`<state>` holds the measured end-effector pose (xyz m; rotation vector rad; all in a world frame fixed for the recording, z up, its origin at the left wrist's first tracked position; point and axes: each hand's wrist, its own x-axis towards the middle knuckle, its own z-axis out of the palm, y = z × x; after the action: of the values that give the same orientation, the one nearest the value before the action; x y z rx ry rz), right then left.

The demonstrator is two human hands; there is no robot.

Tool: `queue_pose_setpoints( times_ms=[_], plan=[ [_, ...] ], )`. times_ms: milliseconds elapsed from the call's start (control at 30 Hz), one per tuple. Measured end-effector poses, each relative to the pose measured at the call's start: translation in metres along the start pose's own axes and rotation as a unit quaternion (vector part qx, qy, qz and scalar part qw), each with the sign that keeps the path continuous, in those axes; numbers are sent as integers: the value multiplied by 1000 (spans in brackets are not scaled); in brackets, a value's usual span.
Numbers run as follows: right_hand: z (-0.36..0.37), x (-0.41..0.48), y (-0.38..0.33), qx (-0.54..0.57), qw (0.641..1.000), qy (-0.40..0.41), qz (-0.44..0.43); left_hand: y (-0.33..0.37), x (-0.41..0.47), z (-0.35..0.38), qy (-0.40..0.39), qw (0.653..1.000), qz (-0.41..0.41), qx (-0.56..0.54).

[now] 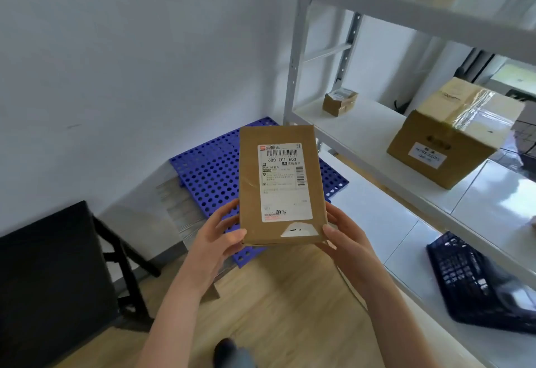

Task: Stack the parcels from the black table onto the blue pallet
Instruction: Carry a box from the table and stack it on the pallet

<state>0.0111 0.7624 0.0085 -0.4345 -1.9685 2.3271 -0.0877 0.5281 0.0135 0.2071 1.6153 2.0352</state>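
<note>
I hold a flat brown cardboard parcel (250, 182) with a white shipping label facing up. My left hand (216, 237) grips its near left corner and my right hand (345, 237) grips its near right corner. The parcel hangs in the air above the blue perforated pallet (208, 170), which lies on the floor in the corner by the white wall. No parcel shows on the visible part of the pallet. The black table (49, 277) stands at the lower left, and only its bare top is in view.
A white metal shelf rack (298, 48) runs along the right, carrying a large taped carton (452, 135), a small box (339, 102) and a dark plastic crate (475, 280) lower down. Flattened cardboard (179, 208) lies beside the pallet. Wooden floor shows below my arms.
</note>
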Motion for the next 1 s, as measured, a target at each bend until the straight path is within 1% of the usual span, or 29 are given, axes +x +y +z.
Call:
queue_pose_setpoints(
  times_ms=[300, 400, 667, 833, 1000],
  plan=[
    [-51, 81, -3, -2, 1000, 3, 8, -5, 91, 22, 0, 1000, -14, 19],
    [-62, 122, -15, -21, 1000, -10, 6, -5, 130, 24, 11, 1000, -16, -4],
    [-82, 244, -53, -36, 997, -53, 35, 6, 232, 20, 67, 996, -21, -52],
    [-89, 301, -55, -43, 995, -76, 50, 11, 280, 18, 107, 993, -28, -47],
    [-98, 345, -50, -44, 992, -99, 70, 9, 312, 25, 164, 984, -54, -44]
  ],
)
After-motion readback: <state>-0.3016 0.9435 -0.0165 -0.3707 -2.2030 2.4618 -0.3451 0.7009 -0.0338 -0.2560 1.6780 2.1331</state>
